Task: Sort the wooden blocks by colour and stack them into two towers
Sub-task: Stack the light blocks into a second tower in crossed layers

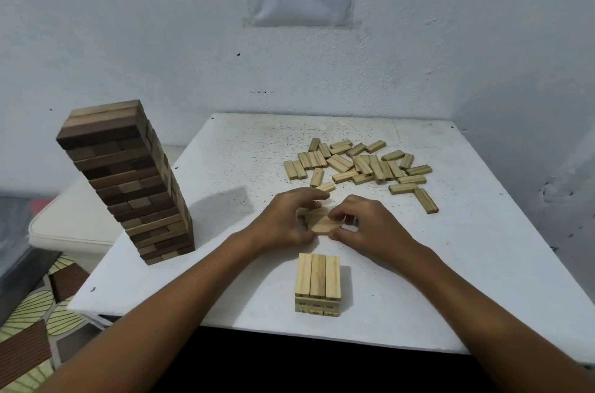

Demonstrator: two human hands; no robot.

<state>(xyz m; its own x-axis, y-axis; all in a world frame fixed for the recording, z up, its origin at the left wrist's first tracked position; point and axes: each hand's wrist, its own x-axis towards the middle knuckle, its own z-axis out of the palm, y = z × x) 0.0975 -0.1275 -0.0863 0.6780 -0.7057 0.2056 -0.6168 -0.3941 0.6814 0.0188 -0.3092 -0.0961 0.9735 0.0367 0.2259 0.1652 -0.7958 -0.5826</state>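
A tall dark brown block tower (128, 180) stands at the table's left edge. A short light wood tower (317, 285) stands near centre. Loose light blocks (360, 165) lie scattered far right; a few light blocks (322, 222) sit bunched between them.

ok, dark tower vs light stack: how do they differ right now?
The dark tower stands many layers tall at the table's left edge; the light stack is only a few layers, near the front edge. The dark tower mixes brown shades; the light stack is uniformly pale. Both use three-block layers laid crosswise.
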